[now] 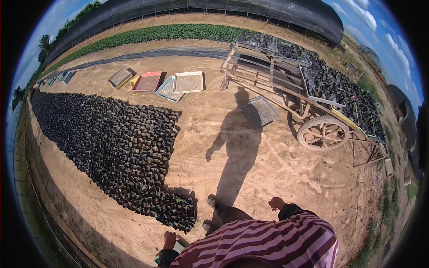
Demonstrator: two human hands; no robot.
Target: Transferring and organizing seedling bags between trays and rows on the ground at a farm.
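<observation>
My left hand (170, 239), at the bottom edge, has curled fingers and nothing visible in them. Part of a green mesh tray (179, 248) shows behind that wrist, mostly hidden by my arm and striped shirt. My right hand (277, 203) hangs over bare soil with loosely bent fingers, holding nothing. Just ahead of my left hand is the near end of a long bed of black plastic seedling bags (134, 150), packed tightly together. A small green sprout (179, 201) stands out among them. My shoes (212, 201) are on the sandy ground beside the bed.
A wooden cart (268, 72) with a spoked wheel (323, 133) carries trays of black bags (328, 83). A grey mesh tray (259, 111) lies beside it. Red (146, 82), white (188, 82) and blue (166, 89) trays lie beyond the bed. Shade-net structures (201, 6) stand behind green seedlings (161, 32).
</observation>
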